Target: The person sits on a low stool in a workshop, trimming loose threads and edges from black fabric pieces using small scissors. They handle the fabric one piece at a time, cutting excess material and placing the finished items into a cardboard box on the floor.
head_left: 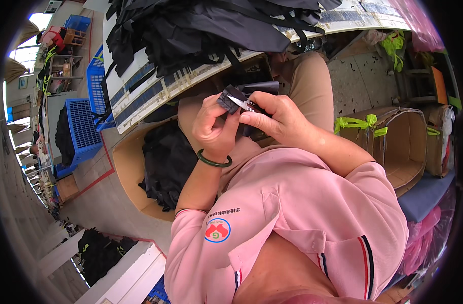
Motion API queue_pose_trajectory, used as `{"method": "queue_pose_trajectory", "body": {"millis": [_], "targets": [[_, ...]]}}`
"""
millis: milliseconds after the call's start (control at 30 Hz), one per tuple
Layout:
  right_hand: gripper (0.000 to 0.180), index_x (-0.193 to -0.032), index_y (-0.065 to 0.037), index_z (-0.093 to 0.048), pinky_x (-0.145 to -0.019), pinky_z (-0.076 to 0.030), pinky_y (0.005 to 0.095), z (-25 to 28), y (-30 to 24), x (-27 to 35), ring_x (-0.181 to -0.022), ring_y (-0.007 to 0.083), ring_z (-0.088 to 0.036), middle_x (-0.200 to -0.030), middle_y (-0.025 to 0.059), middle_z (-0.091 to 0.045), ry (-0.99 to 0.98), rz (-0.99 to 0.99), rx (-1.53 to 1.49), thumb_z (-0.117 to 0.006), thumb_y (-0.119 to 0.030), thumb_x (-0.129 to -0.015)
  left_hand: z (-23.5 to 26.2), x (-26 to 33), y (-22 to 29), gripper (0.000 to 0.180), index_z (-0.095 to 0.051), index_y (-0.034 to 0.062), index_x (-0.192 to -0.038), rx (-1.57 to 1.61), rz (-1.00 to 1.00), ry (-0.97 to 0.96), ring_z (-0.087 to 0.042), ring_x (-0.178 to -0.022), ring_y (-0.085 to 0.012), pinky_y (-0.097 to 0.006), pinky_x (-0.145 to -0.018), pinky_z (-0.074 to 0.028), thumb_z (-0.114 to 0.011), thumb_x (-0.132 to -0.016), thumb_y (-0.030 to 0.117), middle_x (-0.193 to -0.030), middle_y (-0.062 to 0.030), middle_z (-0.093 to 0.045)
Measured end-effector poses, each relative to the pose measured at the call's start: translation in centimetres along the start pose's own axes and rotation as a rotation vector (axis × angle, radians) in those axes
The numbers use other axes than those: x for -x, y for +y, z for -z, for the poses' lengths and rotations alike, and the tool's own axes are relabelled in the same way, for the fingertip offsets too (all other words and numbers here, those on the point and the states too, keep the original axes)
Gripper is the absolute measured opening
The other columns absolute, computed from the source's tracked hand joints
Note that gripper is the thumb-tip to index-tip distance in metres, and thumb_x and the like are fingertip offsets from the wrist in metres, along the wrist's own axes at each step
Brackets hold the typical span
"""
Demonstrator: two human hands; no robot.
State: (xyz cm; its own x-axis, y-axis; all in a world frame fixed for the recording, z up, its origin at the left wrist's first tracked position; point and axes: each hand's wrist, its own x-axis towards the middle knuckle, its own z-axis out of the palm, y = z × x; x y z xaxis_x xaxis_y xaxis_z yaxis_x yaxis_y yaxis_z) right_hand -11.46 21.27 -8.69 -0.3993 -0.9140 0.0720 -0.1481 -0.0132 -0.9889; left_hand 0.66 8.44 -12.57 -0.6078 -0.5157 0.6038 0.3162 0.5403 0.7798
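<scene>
Over my lap, my left hand (pixel 217 124) pinches the end of a black fabric piece (pixel 228 101) between thumb and fingers. My right hand (pixel 277 114) is closed around small scissors (pixel 240 103) with silvery blades and dark handles. Their blades point left and lie against the fabric close to my left fingertips. Whether the blades are apart or together is hard to make out. More dark material (pixel 262 87) shows just beyond my hands, partly hidden by them. A dark green bangle (pixel 214 160) circles my left wrist.
A heap of black fabric pieces (pixel 201 35) covers the worn table (pixel 140 96) ahead. Left of my legs stands a cardboard box (pixel 125 162) holding black fabric (pixel 165 162). Blue plastic crates (pixel 83 129) are farther left. Open cardboard boxes (pixel 403 147) with yellow-green ribbon (pixel 360 122) stand at right.
</scene>
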Motion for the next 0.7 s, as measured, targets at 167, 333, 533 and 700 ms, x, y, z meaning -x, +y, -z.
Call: {"method": "queue_pose_trajectory", "body": {"millis": [167, 333, 533, 700], "targets": [[0.035, -0.085, 0.002, -0.058, -0.052, -0.041, 0.0323, 0.1, 0.3, 0.2, -0.054, 0.0160, -0.045, -0.062, 0.0104, -0.054, -0.003, -0.030, -0.008, -0.065, -0.032, -0.088, 0.0, 0.3, 0.0, 0.021, -0.061, -0.0012, -0.090, -0.001, 0.021, -0.002, -0.061, -0.091, -0.0188, -0.028, -0.080, -0.048, -0.075, -0.076, 0.003, -0.104, -0.0171, -0.065], [0.035, -0.085, 0.002, -0.058, -0.052, -0.041, 0.0315, 0.0, 0.5, 0.1, -0.055, 0.0145, -0.045, -0.062, 0.0099, -0.054, 0.025, 0.042, -0.005, -0.065, -0.032, -0.088, 0.1, -0.1, 0.3, 0.021, -0.060, -0.0009, -0.088, -0.038, -0.029, -0.063, -0.061, -0.090, -0.0196, -0.027, -0.077, -0.048, -0.075, -0.076, 0.003, -0.102, -0.0167, -0.066], [0.035, -0.083, 0.002, -0.059, -0.052, -0.040, 0.0294, 0.6, 0.4, 0.3, -0.057, 0.0118, -0.044, -0.063, 0.0077, -0.054, -0.004, -0.042, -0.038, -0.066, -0.031, -0.088, -0.2, -0.5, 1.0, 0.018, -0.063, -0.0009, -0.086, -0.013, 0.003, -0.064, -0.063, -0.084, -0.0248, -0.032, -0.075, -0.049, -0.070, -0.072, -0.008, -0.095, -0.0144, -0.067], [0.039, -0.079, 0.002, -0.058, -0.052, -0.036, 0.0277, 2.0, -0.4, 0.5, -0.061, 0.0073, -0.040, -0.062, 0.0005, -0.048, -0.104, -0.209, -0.227, -0.065, -0.035, -0.089, 0.8, -1.0, 1.3, 0.018, -0.063, -0.0019, -0.090, 0.266, 0.224, -0.173, -0.063, -0.090, -0.0214, -0.031, -0.081, -0.049, -0.067, -0.074, -0.010, -0.099, -0.0145, -0.067]]}}
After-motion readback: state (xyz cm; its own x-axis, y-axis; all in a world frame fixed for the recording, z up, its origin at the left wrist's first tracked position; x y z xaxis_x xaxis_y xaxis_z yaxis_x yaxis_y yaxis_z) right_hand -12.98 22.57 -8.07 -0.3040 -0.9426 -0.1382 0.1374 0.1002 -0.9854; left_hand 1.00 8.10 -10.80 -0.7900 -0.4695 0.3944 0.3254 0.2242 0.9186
